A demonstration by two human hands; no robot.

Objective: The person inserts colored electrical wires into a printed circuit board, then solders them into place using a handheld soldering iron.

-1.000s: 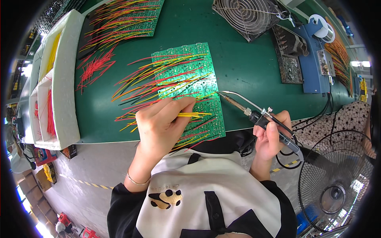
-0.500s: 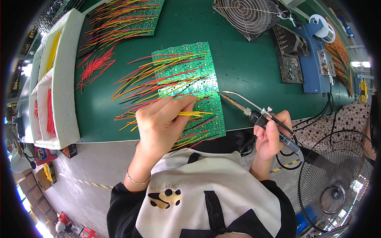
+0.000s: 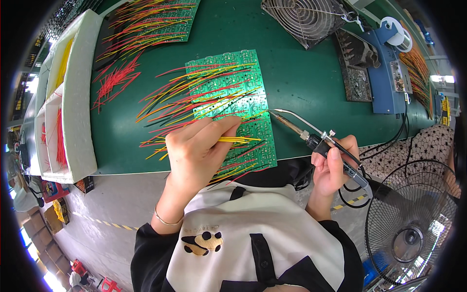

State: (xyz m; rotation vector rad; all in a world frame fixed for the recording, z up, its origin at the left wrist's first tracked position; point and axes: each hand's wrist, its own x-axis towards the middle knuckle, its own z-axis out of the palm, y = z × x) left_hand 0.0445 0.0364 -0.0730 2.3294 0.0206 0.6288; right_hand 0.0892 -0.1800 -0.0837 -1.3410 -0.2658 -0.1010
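Note:
My left hand (image 3: pixel 197 146) is closed on a small bundle of yellow wires (image 3: pixel 239 139), over the lower part of a green circuit board panel (image 3: pixel 266 129). Rows of red, yellow and black wires (image 3: pixel 180 100) lie across that panel, their loose ends trailing off its left side. In my right hand (image 3: pixel 335 163) is a soldering iron (image 3: pixel 316 144) with a thin metal feed tube (image 3: pixel 296 117) alongside. Its tip is at the panel's right edge, by the end of a yellow wire; whether they touch I cannot tell. My left fingers hide part of the board.
A white foam box (image 3: pixel 80 112) with red and yellow wires stands left, near a pile of red wires (image 3: pixel 116 80). Another wired board (image 3: pixel 182 29) lies at the far left. A square fan (image 3: pixel 304 19), blue machine (image 3: pixel 386 87) and standing fan (image 3: pixel 408 243) are to the right.
Both hands hold nearly the same pose and grip. The iron's tip has shifted very slightly; the board and the wires look almost unmoved.

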